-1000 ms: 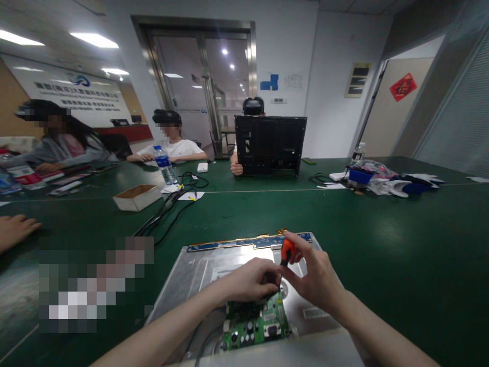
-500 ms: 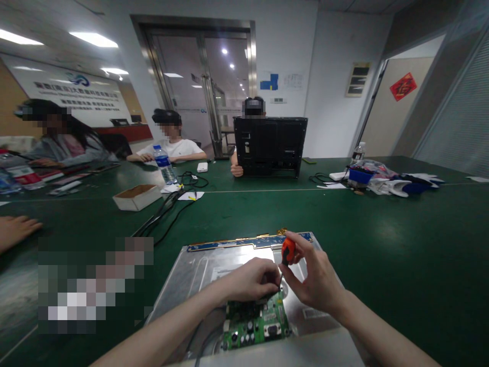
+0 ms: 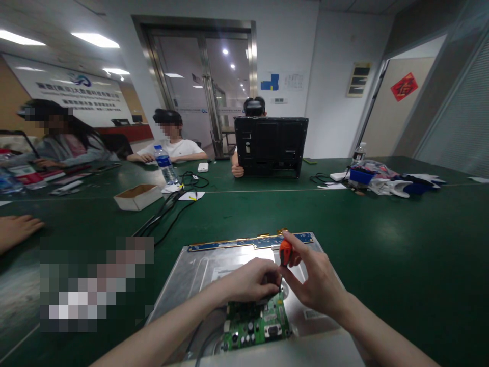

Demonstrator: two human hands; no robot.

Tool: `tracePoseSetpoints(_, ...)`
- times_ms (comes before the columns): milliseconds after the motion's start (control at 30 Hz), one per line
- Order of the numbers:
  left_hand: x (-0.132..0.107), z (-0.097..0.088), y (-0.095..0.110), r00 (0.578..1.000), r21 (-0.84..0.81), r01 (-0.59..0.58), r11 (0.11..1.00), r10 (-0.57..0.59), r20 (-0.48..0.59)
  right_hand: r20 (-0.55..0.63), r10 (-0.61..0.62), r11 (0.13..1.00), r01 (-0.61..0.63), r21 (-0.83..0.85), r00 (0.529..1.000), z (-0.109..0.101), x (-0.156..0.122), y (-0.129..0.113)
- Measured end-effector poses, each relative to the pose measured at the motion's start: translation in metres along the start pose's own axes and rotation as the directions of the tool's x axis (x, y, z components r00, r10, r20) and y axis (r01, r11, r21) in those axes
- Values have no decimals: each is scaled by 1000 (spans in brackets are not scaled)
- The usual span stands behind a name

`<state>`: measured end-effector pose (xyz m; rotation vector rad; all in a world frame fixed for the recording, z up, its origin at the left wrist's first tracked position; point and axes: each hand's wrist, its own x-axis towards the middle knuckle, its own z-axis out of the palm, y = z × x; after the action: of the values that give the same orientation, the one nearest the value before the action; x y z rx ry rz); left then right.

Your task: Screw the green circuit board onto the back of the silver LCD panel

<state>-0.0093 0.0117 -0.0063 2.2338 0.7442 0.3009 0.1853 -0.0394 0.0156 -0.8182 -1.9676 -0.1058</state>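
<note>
Seen from the head camera, the right hand (image 3: 313, 285) pinches one orange screwdriver (image 3: 285, 252) by its handle. It stands almost straight up, handle on top, tip pointing down at the far edge of one green board (image 3: 260, 321). The left hand (image 3: 250, 279) is curled, its fingertips pressed together at the tip and hiding it. The board lies on one silver panel (image 3: 198, 275) on the green table (image 3: 382, 229). One open box (image 3: 137, 197) sits far off

Bare left forearm (image 3: 171, 326), bare right forearm (image 3: 382, 339), bare left hand (image 3: 250, 280), bare right hand (image 3: 317, 285), slim fingers (image 3: 301, 245)
</note>
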Motion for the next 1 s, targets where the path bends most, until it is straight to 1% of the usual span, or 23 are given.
tracePoseSetpoints(167,-1,0,2,1000,8,-11,1000,11,8,10,33,999,-34,26,999,-1,-1,-3)
tracePoseSetpoints(400,-1,-2,8,999,-9,-47,999,47,-9,-14,8,1000,-8,-3,1000,0,2,0)
tracePoseSetpoints(500,-1,-3,10,998,-13,-66,998,66,-5,4,5,1000,-5,-24,1000,0,2,1)
tracePoseSetpoints(767,1,-4,5,996,14,-92,996,92,5,10,6,1000,-6,-12,1000,0,1,0)
tracePoseSetpoints(1000,2,0,-2,994,33,-105,994,104,19,2,7,1000,-7,22,1000,-2,1,-3)
